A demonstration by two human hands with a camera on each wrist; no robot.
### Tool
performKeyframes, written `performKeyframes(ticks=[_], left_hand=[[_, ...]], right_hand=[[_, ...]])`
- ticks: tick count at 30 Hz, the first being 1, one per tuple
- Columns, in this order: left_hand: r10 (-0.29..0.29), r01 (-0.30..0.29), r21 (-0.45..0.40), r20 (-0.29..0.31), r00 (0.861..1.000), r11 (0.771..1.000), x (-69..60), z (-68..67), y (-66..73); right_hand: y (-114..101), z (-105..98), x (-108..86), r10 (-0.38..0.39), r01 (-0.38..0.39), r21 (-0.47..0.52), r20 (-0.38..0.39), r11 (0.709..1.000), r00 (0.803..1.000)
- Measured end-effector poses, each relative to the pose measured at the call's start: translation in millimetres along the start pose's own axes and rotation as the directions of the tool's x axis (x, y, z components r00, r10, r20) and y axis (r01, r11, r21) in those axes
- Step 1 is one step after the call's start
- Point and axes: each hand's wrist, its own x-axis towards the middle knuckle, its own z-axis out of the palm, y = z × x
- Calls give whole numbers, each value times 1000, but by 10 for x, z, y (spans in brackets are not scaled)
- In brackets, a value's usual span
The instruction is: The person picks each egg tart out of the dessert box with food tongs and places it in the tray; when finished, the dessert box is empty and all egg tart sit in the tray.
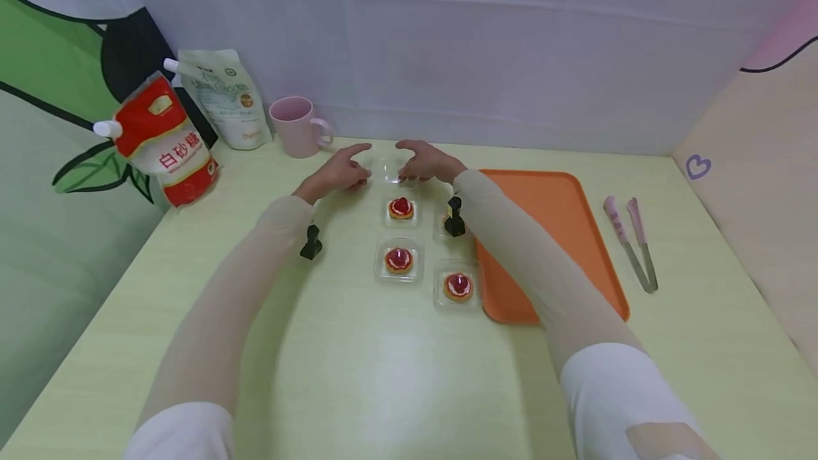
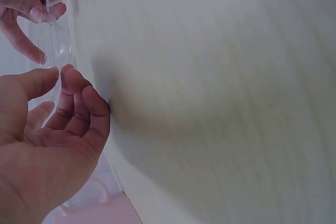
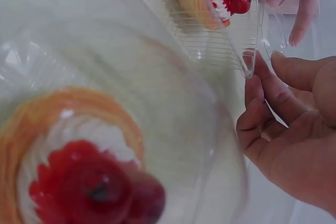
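Note:
A clear plastic lid (image 1: 391, 169) stands at the table's far edge, between both hands. The left hand (image 1: 345, 167) is at its left side, thumb raised and apart from the loosely bent fingers (image 2: 79, 103). On the lid's other side is the right hand (image 1: 427, 162), its thumb apart from its bent fingers (image 3: 257, 108). Whether fingertips touch the lid is hard to tell. Just in front lies a clear plastic box with a red-topped tart (image 1: 400, 209). Nearer are boxed tarts, one at left (image 1: 399, 260), one at right (image 1: 459, 287), and another partly hidden under the right wrist.
An orange tray (image 1: 549, 194) lies right of the boxes, partly under the right arm. Beyond it lie tongs or knives with pink handles (image 1: 629, 233). At the back left are a pink mug (image 1: 297, 126), a white pouch (image 1: 226, 101) and a red sugar bag (image 1: 169, 144).

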Motion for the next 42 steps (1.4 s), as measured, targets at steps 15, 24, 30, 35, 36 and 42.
performKeyframes(ticks=[15, 24, 30, 35, 36, 42], left_hand=[[-49, 49, 73, 2, 999, 996, 19, -7, -40], [-79, 77, 96, 10, 997, 992, 8, 8, -14], [-78, 78, 100, 2, 997, 992, 12, 13, -16], [-91, 92, 95, -14, 996, 991, 10, 15, -29], [-95, 97, 96, -16, 995, 991, 12, 13, -31], [-110, 110, 94, -8, 994, 989, 0, -8, -11]], right_hand=[[-21, -9, 82, 27, -24, -68, 43, 997, 999], [-3, 2, 94, 37, -33, -87, 54, 996, 998], [10, 13, 105, 38, -34, -79, 47, 996, 998], [0, 16, 103, 43, -39, -81, 43, 996, 998], [-4, 14, 97, 42, -38, -83, 43, 996, 998], [-15, -68, 12, 33, -30, -91, 29, 995, 999]])
